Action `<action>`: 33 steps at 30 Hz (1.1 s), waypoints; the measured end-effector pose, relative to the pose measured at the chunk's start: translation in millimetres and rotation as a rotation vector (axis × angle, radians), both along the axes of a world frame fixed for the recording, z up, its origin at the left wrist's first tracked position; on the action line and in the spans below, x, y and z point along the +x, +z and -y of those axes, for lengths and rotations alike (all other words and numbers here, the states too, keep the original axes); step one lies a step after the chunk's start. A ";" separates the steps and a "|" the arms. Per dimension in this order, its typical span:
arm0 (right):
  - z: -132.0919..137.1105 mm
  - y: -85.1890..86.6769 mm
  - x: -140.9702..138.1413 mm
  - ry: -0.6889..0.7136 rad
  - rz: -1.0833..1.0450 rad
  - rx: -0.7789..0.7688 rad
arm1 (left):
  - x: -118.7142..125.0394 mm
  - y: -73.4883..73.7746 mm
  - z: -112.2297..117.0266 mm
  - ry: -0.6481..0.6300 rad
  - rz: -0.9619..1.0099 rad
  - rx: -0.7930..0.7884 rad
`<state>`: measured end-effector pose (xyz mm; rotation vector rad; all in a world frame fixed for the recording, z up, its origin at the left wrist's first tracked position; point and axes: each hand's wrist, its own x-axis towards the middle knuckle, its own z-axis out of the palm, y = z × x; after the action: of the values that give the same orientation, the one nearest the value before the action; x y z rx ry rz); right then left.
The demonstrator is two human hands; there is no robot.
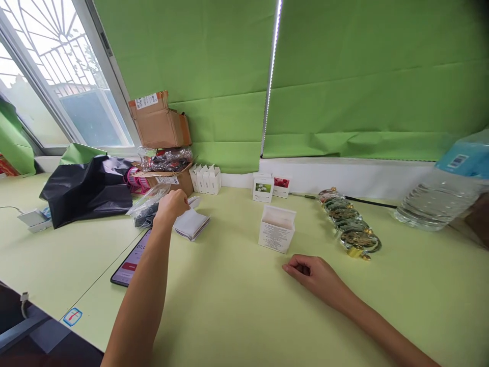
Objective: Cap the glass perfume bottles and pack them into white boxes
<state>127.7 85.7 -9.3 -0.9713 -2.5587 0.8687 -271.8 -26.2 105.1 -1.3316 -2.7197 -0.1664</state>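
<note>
My left hand (172,205) reaches out over the pale green table (237,311), fingers curled down onto a stack of flat white folded cartons (192,224); whether it grips one is hidden. My right hand (311,272) rests on the table with its fingers loosely curled, holding nothing I can see. Just beyond it stands an open white box (277,229) with printed text on its front. A row of gold-rimmed round items (349,227) lies to the right of the box.
A phone (132,259) lies screen-up under my left forearm. Clear plastic bags (147,206), a black bag (87,188), brown cardboard boxes (160,122) and small white boxes (206,179) sit at the back left. A water bottle (445,188) lies at the right.
</note>
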 end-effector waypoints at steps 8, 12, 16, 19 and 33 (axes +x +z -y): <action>4.8 4.8 0.3 -0.017 -0.001 0.004 | 2.2 -2.0 -3.4 0.037 -0.020 -0.052; 3.7 2.0 1.4 -0.008 -0.001 0.011 | 2.9 -1.7 -3.9 0.056 -0.013 -0.089; 3.3 1.5 0.7 -0.006 0.003 0.026 | 6.0 -2.6 -3.5 0.055 -0.003 -0.119; 4.2 2.7 -0.3 -0.012 0.009 0.031 | 9.7 -3.6 -3.4 0.065 -0.022 -0.122; 7.5 5.3 0.1 -0.030 -0.012 0.047 | 29.7 27.5 4.9 0.006 -0.262 0.214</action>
<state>127.8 78.1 -4.0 -0.9845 -2.5361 0.8007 -242.1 -31.2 132.6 -1.1935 -2.4132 -0.2548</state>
